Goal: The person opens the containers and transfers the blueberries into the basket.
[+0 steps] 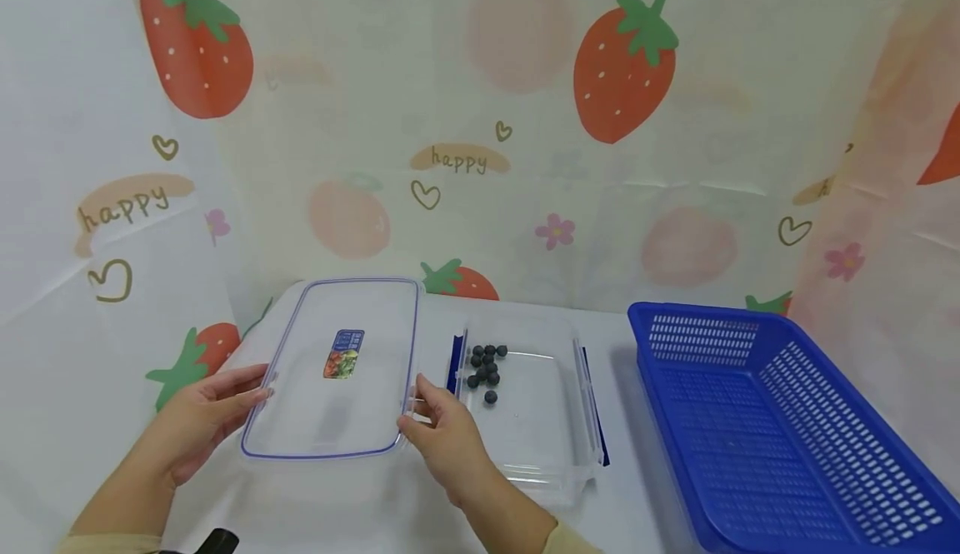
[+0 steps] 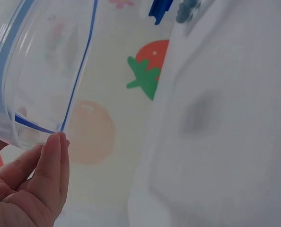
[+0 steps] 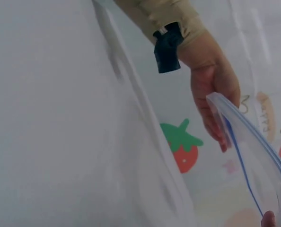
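Note:
A clear plastic container lid with a blue seal line and a printed label is held up above the table, also seen as the curved lid in the left wrist view. My left hand grips its left edge, fingers and thumb at the rim. At the opposite edge, my right hand pinches the rim between thumb and fingers. Just beyond the right hand stands a clear container with blue side clips. Several blueberries lie in its left part.
A large blue plastic basket stands on the right side of the white table. A cloth printed with strawberries hangs behind the table. Near the left forearm a black device shows at the bottom edge.

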`<state>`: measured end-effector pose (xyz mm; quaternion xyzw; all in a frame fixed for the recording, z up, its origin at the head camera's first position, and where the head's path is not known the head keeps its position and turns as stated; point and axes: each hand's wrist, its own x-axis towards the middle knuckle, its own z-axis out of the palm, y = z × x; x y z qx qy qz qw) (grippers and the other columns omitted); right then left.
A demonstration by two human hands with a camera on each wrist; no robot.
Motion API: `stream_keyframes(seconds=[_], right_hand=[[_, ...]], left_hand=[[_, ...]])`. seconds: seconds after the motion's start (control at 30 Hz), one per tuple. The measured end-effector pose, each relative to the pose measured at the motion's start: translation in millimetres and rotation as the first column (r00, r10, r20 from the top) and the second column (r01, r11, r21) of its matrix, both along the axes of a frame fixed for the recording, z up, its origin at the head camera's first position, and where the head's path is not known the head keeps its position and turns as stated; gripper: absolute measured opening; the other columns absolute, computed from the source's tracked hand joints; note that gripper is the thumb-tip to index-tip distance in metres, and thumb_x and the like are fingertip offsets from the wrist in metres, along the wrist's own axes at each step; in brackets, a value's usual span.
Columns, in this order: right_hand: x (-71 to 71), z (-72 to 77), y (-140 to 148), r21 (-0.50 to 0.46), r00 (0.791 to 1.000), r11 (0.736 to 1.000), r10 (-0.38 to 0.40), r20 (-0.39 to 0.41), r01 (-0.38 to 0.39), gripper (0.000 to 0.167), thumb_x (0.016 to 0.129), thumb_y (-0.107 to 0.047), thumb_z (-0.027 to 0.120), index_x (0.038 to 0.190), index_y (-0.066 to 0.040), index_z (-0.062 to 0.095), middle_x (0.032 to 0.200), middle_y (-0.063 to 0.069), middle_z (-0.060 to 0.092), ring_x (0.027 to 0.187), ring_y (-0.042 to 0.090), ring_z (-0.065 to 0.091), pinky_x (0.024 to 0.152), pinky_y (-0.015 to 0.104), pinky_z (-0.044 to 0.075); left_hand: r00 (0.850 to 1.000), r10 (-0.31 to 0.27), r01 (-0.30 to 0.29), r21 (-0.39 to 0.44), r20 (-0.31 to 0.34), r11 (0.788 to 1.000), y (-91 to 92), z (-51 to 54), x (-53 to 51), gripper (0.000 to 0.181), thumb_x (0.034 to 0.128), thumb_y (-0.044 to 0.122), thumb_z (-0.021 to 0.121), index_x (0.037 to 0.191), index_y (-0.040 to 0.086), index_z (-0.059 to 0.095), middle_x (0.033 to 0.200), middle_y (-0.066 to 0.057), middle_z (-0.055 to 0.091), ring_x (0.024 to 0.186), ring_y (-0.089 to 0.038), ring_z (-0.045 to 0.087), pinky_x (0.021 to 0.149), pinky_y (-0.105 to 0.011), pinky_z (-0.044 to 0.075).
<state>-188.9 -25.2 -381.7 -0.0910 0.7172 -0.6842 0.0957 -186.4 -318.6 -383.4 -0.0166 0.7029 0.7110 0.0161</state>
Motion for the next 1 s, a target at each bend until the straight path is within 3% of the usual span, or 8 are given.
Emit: stream_keyframes(seconds=[0.2, 0.3, 0.43, 0.6, 0.8, 1.0], right_hand=[[3.8, -13.4, -14, 0.027, 0.999, 1.0, 0.002, -0.053, 0.0, 0.059, 0.085, -0.002, 0.062, 0.138, 0.0, 0.036, 0.12, 0.006, 0.051, 0.109, 0.021, 0.052, 0.084, 0.027, 0.049], [5.6, -19.0, -20, 0.061, 0.998, 0.998, 0.007, -0.068, -0.003, 0.06, 0.084, -0.003, 0.064, 0.137, 0.002, 0.037, 0.118, 0.005, 0.052, 0.107, 0.02, 0.053, 0.083, 0.028, 0.049], [6.0, -29.4, -27, 0.109, 0.998, 0.994, 0.018, -0.053, -0.012, 0.061, 0.083, -0.004, 0.065, 0.137, 0.002, 0.038, 0.117, 0.005, 0.052, 0.105, 0.02, 0.054, 0.081, 0.029, 0.05], [3.5, -46.7, -31, 0.149, 0.999, 0.989, 0.03, -0.044, -0.023, 0.062, 0.082, -0.004, 0.065, 0.137, 0.004, 0.036, 0.116, 0.006, 0.051, 0.101, 0.02, 0.055, 0.079, 0.028, 0.051], [-0.7, -58.8, -33, 0.21, 0.996, 0.977, 0.037, -0.08, -0.019, 0.064, 0.08, -0.004, 0.067, 0.135, 0.009, 0.036, 0.112, 0.008, 0.052, 0.1, 0.023, 0.056, 0.081, 0.029, 0.05], [-5.8, -61.2, -36, 0.307, 0.996, 0.951, 0.045, -0.075, -0.02, 0.067, 0.079, -0.008, 0.068, 0.134, 0.01, 0.035, 0.11, 0.008, 0.052, 0.101, 0.022, 0.055, 0.087, 0.034, 0.047]], left_hand=[[0.999, 0.009, -0.007, -0.053, 0.037, 0.999, -11.3, -8.6, 0.0, 0.034, 0.0841, 0.012, 0.066, 0.117, 0.016, 0.063, 0.095, 0.013, 0.065, 0.086, -0.001, 0.06, 0.074, -0.016, 0.049], [0.998, -0.002, 0.01, -0.108, 0.069, 0.994, -18.6, -14.8, -0.6, 0.042, 0.0841, 0.013, 0.066, 0.125, 0.006, 0.056, 0.096, 0.013, 0.064, 0.087, -0.001, 0.06, 0.074, -0.017, 0.049], [0.993, -0.019, 0.038, -0.163, 0.119, 0.986, -25.7, -24.6, -2.3, 0.057, 0.0838, 0.014, 0.067, 0.131, -0.007, 0.043, 0.101, 0.012, 0.062, 0.088, 0.0, 0.058, 0.076, -0.018, 0.049], [0.988, -0.026, 0.059, -0.216, 0.152, 0.975, -28.9, -37.3, -8.1, 0.062, 0.0845, 0.016, 0.066, 0.134, -0.009, 0.037, 0.106, 0.009, 0.059, 0.089, 0.001, 0.056, 0.077, -0.019, 0.048], [0.978, -0.012, 0.068, -0.264, 0.208, 0.962, -29.8, -52.3, -16.7, 0.064, 0.0856, 0.015, 0.064, 0.135, -0.01, 0.033, 0.12, -0.008, 0.056, 0.089, 0.001, 0.055, 0.077, -0.019, 0.048], [0.978, -0.02, 0.092, -0.346, 0.207, 0.934, -26.7, -59.7, -25.4, 0.061, 0.0879, 0.012, 0.06, 0.136, -0.012, 0.031, 0.134, -0.025, 0.042, 0.099, -0.001, 0.051, 0.082, -0.021, 0.047]])
